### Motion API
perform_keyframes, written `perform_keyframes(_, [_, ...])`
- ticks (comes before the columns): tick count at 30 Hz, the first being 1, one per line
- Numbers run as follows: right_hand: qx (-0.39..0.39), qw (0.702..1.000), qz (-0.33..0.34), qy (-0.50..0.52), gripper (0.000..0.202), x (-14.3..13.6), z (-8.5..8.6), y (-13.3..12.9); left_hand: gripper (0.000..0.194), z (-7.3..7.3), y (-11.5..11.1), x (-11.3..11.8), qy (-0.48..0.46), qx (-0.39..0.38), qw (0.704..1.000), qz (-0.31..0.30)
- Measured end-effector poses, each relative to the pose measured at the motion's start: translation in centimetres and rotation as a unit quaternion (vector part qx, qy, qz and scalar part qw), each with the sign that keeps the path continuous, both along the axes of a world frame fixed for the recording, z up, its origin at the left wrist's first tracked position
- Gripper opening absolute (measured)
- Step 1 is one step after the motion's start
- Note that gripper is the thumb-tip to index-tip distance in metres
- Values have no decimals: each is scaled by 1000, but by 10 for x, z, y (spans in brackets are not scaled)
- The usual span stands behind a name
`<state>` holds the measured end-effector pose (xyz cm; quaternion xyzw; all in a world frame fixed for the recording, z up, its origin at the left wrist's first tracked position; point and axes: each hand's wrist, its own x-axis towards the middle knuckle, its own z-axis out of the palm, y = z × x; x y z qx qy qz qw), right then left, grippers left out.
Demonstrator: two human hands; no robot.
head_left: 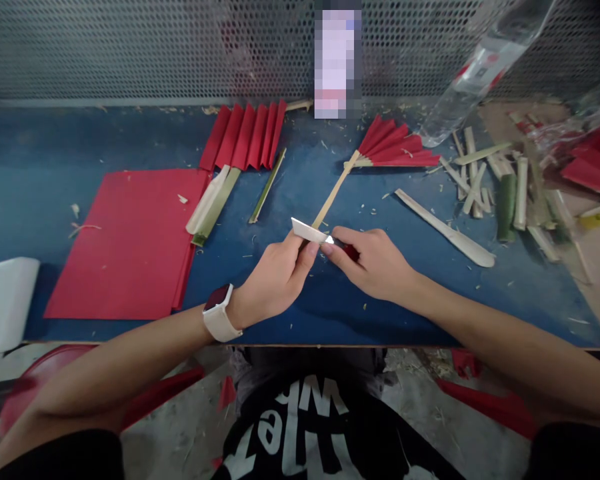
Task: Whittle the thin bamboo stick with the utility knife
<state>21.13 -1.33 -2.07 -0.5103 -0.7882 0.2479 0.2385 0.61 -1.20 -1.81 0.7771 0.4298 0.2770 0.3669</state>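
left hand: the left hand (275, 277) is closed in a pinch on a short pale bamboo piece (307, 231), thumb and fingers at its near end, over the middle of the blue tabletop (55, 143); a watch (219, 311) sits on the wrist.
right hand: the right hand (375, 263) is closed around a small knife (344, 249) with a red grip, mostly hidden; its bright tip touches the bamboo piece's right end.
where the piece is: held just above the tabletop, between both hands, touching the lower end of the fan's stick.
handling: the piece looks light, thin and stiff, likely to split along the grain; it seems best gripped well back from the cut end, fingers clear of the blade.
fans: one finished red paper fan (393, 148) on a long stick, lying behind the hands; one pleated red sheet (245, 135) without a stick.
paper: one stack of flat red paper sheets (125, 240) at left; the number of sheets cannot be told.
bamboo: two flat strips and one thin green sliver beside the stack; one long shaved slat (445, 230) at right; a loose heap of offcuts (500, 183) past it, too jumbled to count.
other: one clear plastic bottle (473, 73), tilted, at the far right.
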Motion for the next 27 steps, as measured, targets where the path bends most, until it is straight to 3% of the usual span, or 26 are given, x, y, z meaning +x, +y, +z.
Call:
perform_keyframes(3, [-1, 1000, -9, -1, 45, 0, 0, 0, 23, 0, 0, 1, -10, -17, 1000, 4])
perform_keyframes(9, [-2, 1000, -17, -21, 44, -2, -3, 1, 27, -1, -2, 4, -106, -151, 983, 1])
perform_keyframes(16, [-6, 1000, -11, -16, 44, -2, -2, -2, 27, 3, -3, 1, -6, -20, 1000, 7])
perform_keyframes(27, [0, 1000, -9, -4, 49, -2, 2, -2, 28, -1, 0, 2, 24, 65, 997, 16])
